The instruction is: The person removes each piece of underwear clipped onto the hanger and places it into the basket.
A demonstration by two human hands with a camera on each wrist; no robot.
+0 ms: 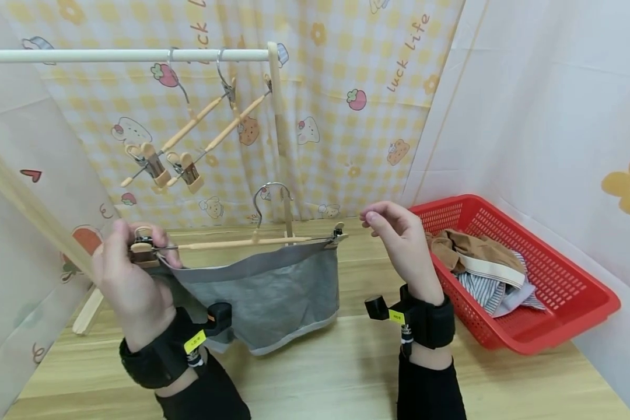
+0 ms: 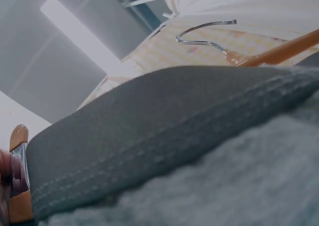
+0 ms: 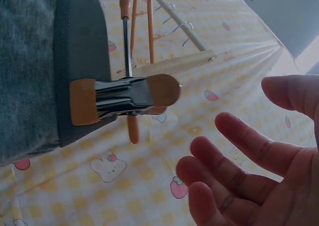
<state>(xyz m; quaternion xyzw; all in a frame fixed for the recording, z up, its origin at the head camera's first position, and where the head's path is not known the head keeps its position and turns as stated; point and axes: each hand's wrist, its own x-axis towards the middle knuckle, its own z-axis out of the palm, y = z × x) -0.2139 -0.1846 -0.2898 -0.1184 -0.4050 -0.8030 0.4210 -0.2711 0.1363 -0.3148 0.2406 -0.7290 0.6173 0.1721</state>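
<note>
A pair of grey boxer shorts [image 1: 273, 291] hangs by its waistband from a clip hanger [image 1: 226, 244] with a metal hook. My left hand [image 1: 131, 280] holds the hanger's left clip [image 1: 144, 248], fingers and thumb around it at the waistband's corner. The clip [image 3: 124, 97] at the other end bites the waistband in the right wrist view. Just to the right of that end, my right hand [image 1: 399, 242] is raised with its fingers loosely bent and nothing in it. Up close, the left wrist view shows the stitched waistband [image 2: 149, 131].
A red basket [image 1: 556, 274] on the right holds brown and striped clothes [image 1: 483, 265]. At upper left, two bare clip hangers [image 1: 194, 125] hang from a white rail [image 1: 110, 55] on a wooden stand. A patterned curtain [image 1: 346, 146] closes off the back of the wooden table [image 1: 336, 373].
</note>
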